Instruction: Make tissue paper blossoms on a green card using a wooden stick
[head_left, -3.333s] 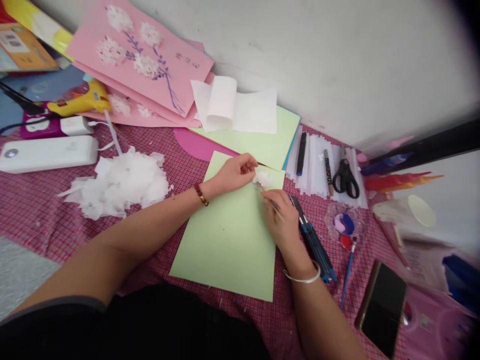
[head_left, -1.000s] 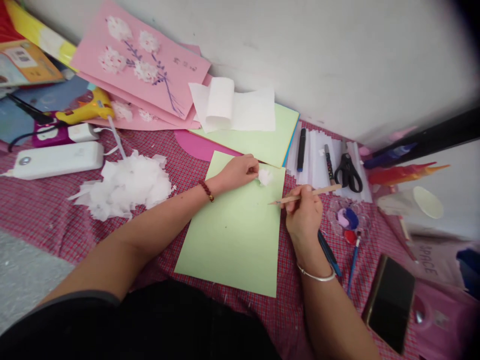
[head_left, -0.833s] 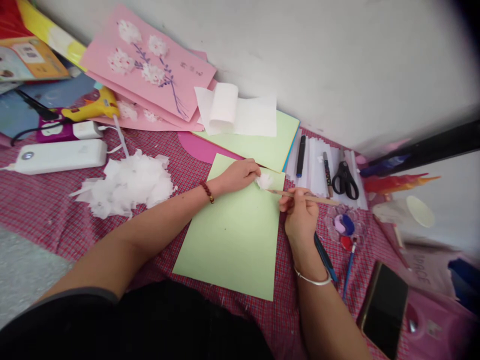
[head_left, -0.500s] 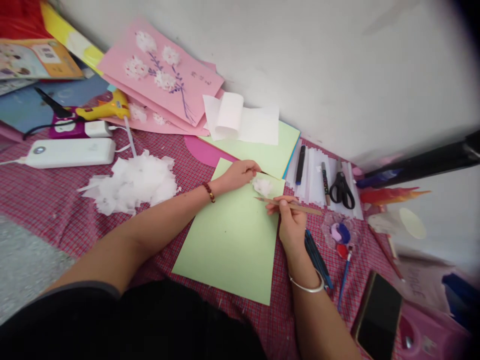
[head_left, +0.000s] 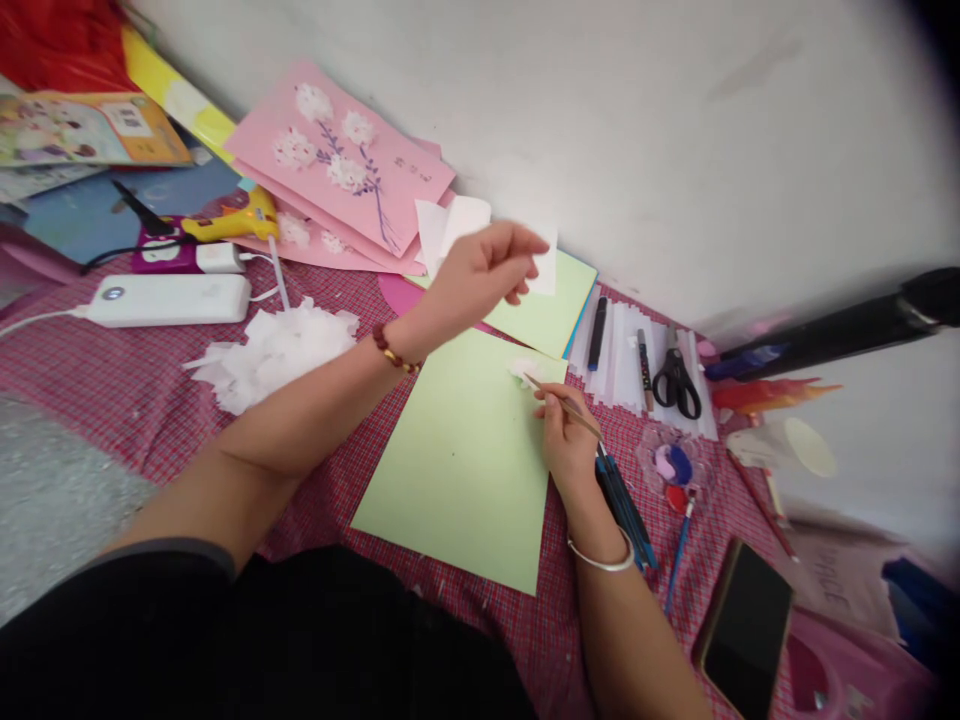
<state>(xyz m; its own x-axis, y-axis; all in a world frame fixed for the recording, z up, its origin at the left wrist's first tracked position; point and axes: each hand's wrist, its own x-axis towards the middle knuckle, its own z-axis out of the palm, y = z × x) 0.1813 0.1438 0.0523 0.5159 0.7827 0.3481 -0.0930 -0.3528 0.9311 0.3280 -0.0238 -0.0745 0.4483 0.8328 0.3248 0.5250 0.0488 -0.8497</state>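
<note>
Head view: your right hand (head_left: 571,440) sits at the right edge of the green sheet (head_left: 457,470), thumb and fingers pinching a wooden stick (head_left: 574,410); its tip reaches the white tuft (head_left: 522,372), though whether they touch you can't tell from here. Tuft lies on the sheet, near its far right corner. Your left hand (head_left: 487,270) is raised over the sheet's far edge, a little blurred, fingers bent and loosely spread, thumb apart from the fingertips; it partly hides the white paper (head_left: 547,260) beyond the sheet. Just right of the sheet, beside your right wrist: a blue-handled tool (head_left: 628,510). Farther right of the sheet: a paint dish (head_left: 673,462), a brush (head_left: 680,555), a phone (head_left: 746,628). Beyond its far right corner, a marker (head_left: 598,334) and scissors (head_left: 676,385) on white strips (head_left: 621,340). Left of the sheet, a tissue pile (head_left: 281,345), then a power bank (head_left: 171,300). Beyond the sheet, far left: a yellow glue gun (head_left: 232,222) and pink cards (head_left: 330,215). Checked cloth (head_left: 330,490) runs under the sheet.
</note>
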